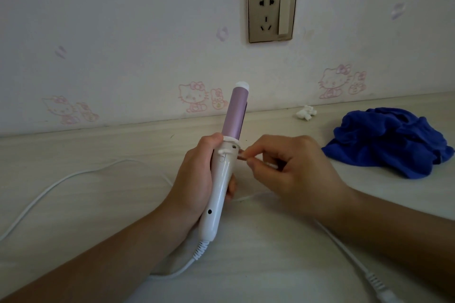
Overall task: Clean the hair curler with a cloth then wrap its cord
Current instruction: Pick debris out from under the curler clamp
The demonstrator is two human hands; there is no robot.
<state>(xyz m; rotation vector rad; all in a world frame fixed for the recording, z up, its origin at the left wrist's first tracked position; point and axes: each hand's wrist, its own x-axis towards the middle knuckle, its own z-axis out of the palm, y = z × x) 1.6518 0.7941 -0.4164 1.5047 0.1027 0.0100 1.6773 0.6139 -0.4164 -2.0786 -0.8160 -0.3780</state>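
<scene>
**Curler upright in my left fingers, right fingers pinching at its collar**

A pale wall (147, 32) with faint pink cartoon-cat prints fills the view beyond my fingers. The light surface (98, 204) runs below it and under both my forearms.

The blue cloth (386, 140) lies crumpled on the surface, off to the right of my right fingers and well apart from them. Neither hand touches it.

My left hand (194, 179) is wrapped round the white handle of the hair curler (221, 179). The thumb lies up along the handle's left side, and the other left fingers (231, 189) curl round from behind. The curler stands nearly upright, tilted a little right, with its lilac barrel and white tip above my left fingers.

My right hand (295, 172) is just to the curler's right. The right fingers (258, 150), thumb and forefinger drawn narrow, pinch a small pinkish tab sticking out of the curler's side just below the collar. The rest are loosely curled.

The white cord (200, 249) leaves the handle's base below my left fingers, loops wide to the left across the surface, then passes beneath my right wrist to the plug (391, 299) at the bottom edge.

A gold-framed socket plate (272, 12) with a switch sits on the wall above my right fingers. A small crumpled white tissue (306, 112) lies beyond them, near the wall.
</scene>
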